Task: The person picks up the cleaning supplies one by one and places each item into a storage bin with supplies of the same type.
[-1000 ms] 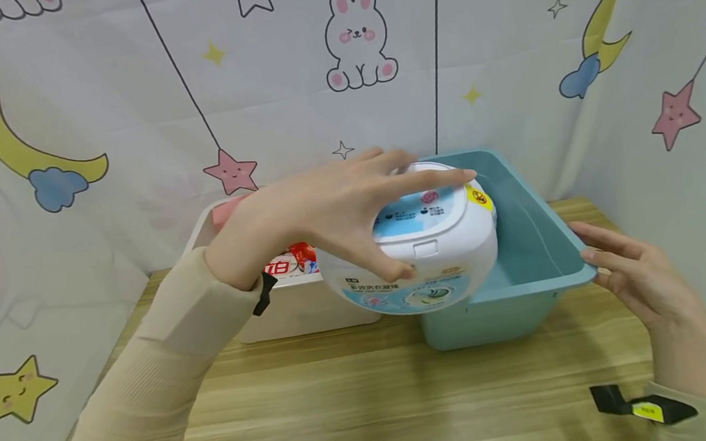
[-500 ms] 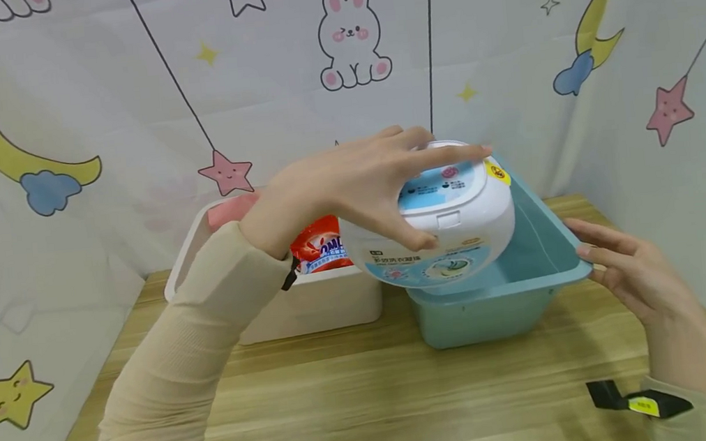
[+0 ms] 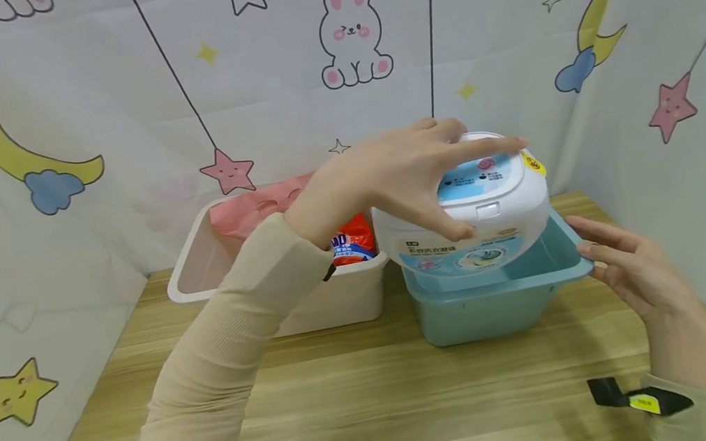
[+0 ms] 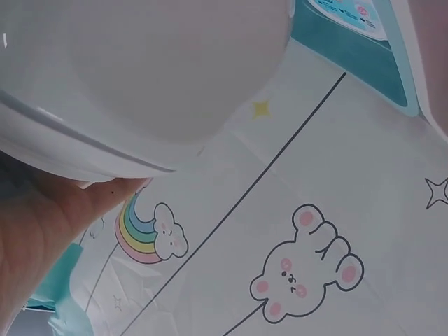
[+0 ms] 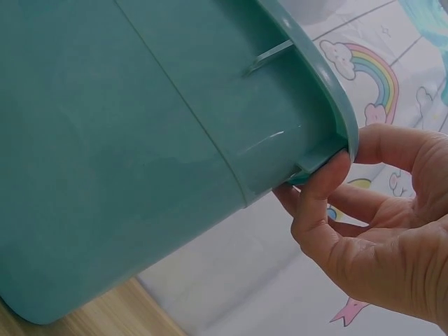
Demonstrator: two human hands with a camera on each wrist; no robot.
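Note:
My left hand (image 3: 409, 177) grips a white tub of laundry pods (image 3: 477, 234) from above, thumb on its near side and fingers across the blue-labelled lid. The tub hangs over the teal bin (image 3: 481, 314), tilted, covering much of its opening. In the left wrist view the tub's white body (image 4: 154, 77) fills the upper left, with part of the left hand (image 4: 42, 231) under it. My right hand (image 3: 647, 272) pinches the bin's right rim. The right wrist view has that hand (image 5: 378, 217) with thumb and fingers on the rim (image 5: 339, 105) at a corner.
Left of the teal bin stands a white bin (image 3: 341, 302) holding a red detergent bag (image 3: 354, 238) and something pink (image 3: 251, 208). Both bins are on a wooden table (image 3: 375, 401). A printed curtain (image 3: 271, 80) hangs close behind and at the sides.
My left hand has carried the tub right and upward, from between the bins to over the teal bin. More of the white bin's contents now show. The right hand stays on the rim.

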